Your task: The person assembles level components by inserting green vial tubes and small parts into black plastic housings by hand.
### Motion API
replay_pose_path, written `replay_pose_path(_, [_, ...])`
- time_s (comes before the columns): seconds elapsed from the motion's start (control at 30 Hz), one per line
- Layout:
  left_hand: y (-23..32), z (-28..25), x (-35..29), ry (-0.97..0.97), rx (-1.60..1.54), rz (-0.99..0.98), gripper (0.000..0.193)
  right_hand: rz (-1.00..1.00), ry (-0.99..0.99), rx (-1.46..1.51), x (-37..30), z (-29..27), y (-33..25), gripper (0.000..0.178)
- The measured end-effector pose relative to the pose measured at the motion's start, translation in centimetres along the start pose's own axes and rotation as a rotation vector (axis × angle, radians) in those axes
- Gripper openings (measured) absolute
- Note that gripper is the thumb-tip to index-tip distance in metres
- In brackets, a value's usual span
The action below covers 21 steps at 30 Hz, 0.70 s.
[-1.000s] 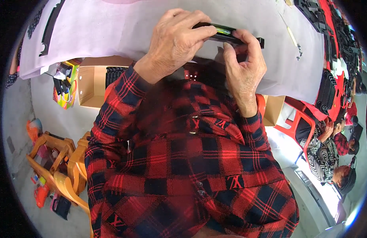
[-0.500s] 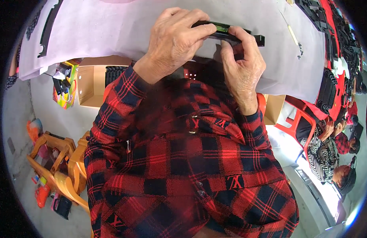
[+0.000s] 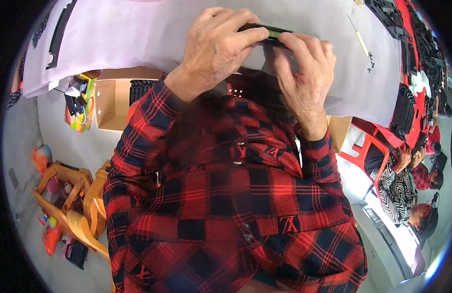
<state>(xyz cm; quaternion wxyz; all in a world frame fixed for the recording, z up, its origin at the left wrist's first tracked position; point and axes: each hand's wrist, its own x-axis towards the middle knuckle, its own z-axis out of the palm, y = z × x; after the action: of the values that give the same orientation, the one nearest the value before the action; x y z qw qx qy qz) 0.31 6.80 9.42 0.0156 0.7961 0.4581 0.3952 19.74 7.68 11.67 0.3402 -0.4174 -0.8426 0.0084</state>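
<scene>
Over the pale table cloth I hold a black spirit level (image 3: 273, 33) with a green vial window. My left hand (image 3: 217, 48) pinches its left part between thumb and fingers. At the right part, my right hand (image 3: 309, 71) is closed round it, the fingers covering that end. Only the middle stretch with the green vial shows between the hands. To the right on the cloth lies a thin-shafted tool with a pale yellow handle (image 3: 361, 44), with small black bits (image 3: 370, 63) beside it.
A long black strip (image 3: 57, 39) lies at the table's left. Cardboard boxes (image 3: 106, 105) stand below the table edge, near a wooden chair (image 3: 74, 200). At right are stacked black parts (image 3: 403, 110), a red stool (image 3: 365, 146) and a seated person (image 3: 401, 185).
My right hand has shifted slightly right, its fingers now covering the right end of the spirit level that showed before. My left hand stays nearly in place.
</scene>
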Motion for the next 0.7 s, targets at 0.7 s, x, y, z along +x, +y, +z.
replay_pose_path(0.7, [0.9, -0.5, 0.9, -0.098, 0.042, -0.08, 0.024, -0.099, -0.148, 0.003, 0.8, 0.5, 0.9, 0.031])
